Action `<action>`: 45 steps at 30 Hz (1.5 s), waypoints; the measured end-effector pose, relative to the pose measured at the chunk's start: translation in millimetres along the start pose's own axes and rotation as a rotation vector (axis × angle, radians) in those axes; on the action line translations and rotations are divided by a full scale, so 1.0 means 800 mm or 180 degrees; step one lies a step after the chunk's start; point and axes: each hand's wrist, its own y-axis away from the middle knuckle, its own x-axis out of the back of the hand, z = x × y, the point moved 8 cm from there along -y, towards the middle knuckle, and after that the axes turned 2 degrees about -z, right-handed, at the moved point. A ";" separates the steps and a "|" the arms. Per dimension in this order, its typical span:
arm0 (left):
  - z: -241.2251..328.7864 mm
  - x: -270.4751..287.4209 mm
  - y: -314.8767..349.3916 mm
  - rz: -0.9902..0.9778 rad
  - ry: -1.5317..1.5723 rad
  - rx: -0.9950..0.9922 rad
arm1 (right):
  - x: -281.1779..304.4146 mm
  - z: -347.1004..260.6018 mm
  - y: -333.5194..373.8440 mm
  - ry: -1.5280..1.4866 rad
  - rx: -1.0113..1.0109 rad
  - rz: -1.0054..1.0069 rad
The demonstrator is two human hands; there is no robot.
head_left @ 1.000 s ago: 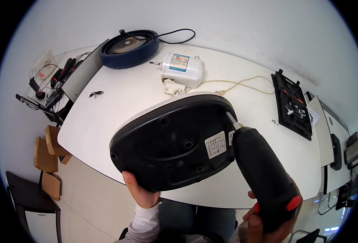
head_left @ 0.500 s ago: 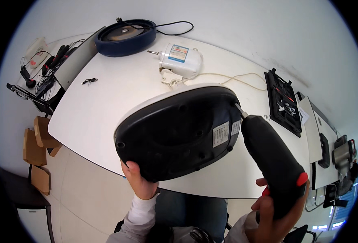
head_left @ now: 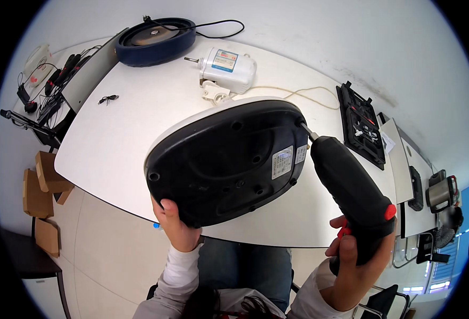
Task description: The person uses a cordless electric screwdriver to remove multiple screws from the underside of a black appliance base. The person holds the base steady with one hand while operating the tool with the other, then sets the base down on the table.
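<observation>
A white electric fan's motor head, with a bare metal shaft, lies on the table beyond my hands. Its oval base is tipped up, black underside toward me, with several recessed screw holes and two labels. My left hand grips the base's lower left edge, thumb on the underside. In my right hand is a black cordless screwdriver with red buttons, fingers wrapped round its handle near the red trigger. Its bit enters or touches the hole at the base's upper right corner; the screw itself cannot be made out.
The white table carries a round dark-blue fan-like part with a black cord, a small black cable and an open black tool case. Cardboard boxes stand on the floor at left. Another desk at right holds a kettle.
The whole view has shifted slightly, with the table things now higher and further left. The base and screwdriver keep nearly the same position against each other, the bit still at the corner hole.
</observation>
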 end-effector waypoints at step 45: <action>0.001 -0.002 -0.002 -0.0146 0.0071 -0.0043 | 0.011 -0.012 -0.030 0.0590 0.0511 -0.0614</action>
